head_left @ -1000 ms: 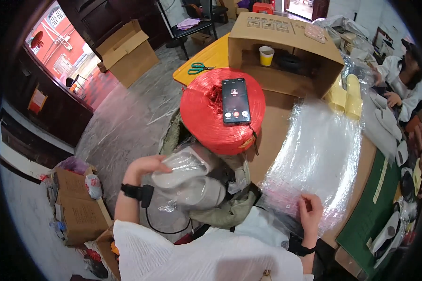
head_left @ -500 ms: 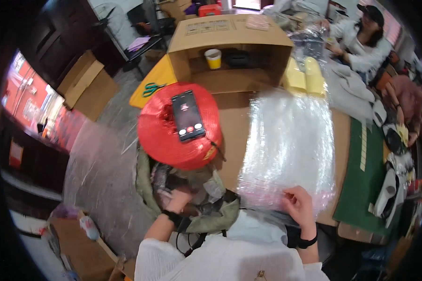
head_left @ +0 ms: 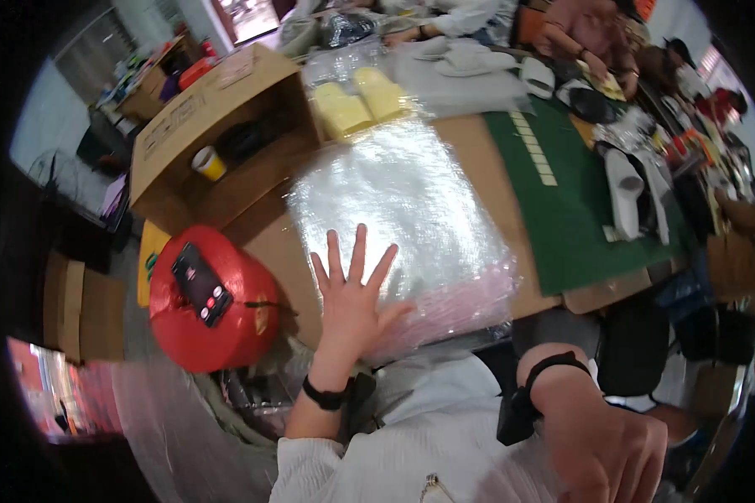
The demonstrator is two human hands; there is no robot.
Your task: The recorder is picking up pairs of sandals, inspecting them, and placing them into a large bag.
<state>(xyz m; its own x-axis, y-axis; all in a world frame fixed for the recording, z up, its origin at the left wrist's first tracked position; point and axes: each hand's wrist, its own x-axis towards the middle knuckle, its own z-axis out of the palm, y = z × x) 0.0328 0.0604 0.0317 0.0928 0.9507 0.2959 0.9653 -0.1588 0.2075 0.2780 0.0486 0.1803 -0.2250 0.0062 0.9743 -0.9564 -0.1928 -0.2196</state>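
My left hand (head_left: 352, 302) is open, fingers spread wide, over the near left part of a stack of clear plastic bags (head_left: 394, 193) with pinkish near edges. It appears to rest on the bags and holds nothing. My right hand (head_left: 608, 448) is off the table at the lower right, close to the camera, its back and knuckles showing. The fingers point down and their tips are out of sight, so whether they hold anything is hidden. A pair of pale yellow slippers (head_left: 356, 102) lies at the far end of the stack.
Left of the bags, a phone (head_left: 201, 283) lies on a big red roll of twine (head_left: 247, 314). An open cardboard box (head_left: 222, 101) behind holds a yellow-and-white cup (head_left: 209, 163). On the right are a green mat (head_left: 554, 210) and white slippers (head_left: 625, 193). People work across the table.
My left hand has come out of the bag by the red roll and spread over the plastic stack. My right hand has left the stack for the lower right. The view has turned right.
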